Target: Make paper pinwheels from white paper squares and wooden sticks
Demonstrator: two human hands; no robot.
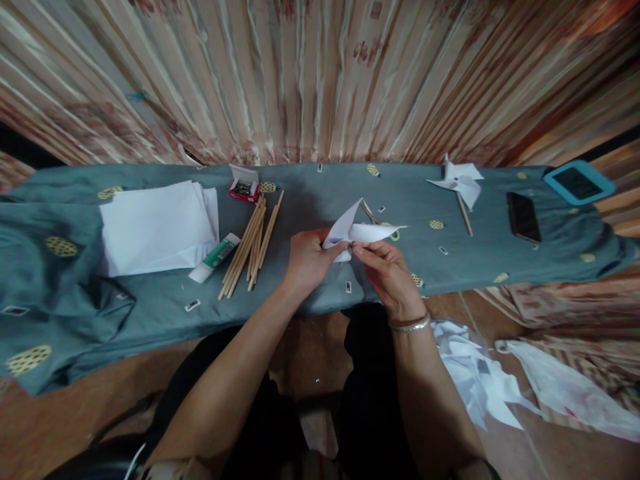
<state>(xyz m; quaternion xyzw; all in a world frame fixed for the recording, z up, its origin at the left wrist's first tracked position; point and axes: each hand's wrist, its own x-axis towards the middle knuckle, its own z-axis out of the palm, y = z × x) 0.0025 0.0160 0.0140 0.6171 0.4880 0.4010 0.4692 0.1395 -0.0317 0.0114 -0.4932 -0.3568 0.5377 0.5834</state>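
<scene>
A white paper pinwheel (367, 233) with folded, pointed blades is held up over the near edge of the cloth-covered table. My left hand (313, 260) is closed on its left side, thumb on top of the paper. The fingers of my right hand (387, 270) are pinched together at the paper's lower right, close to its middle. Whether a small pin sits between those fingertips I cannot make out. Behind the paper lies a pair of scissors (395, 235), partly hidden by it.
On the grey-green cloth (305, 180) lie white sheets (155, 227), a green-and-white box (215, 257), wooden sticks (244, 250), and a red box (244, 185) of small metal pieces. To the right are a finished pinwheel (463, 183), a phone (523, 217) and a blue-framed tablet (579, 182). Paper scraps (480, 373) lie on the floor.
</scene>
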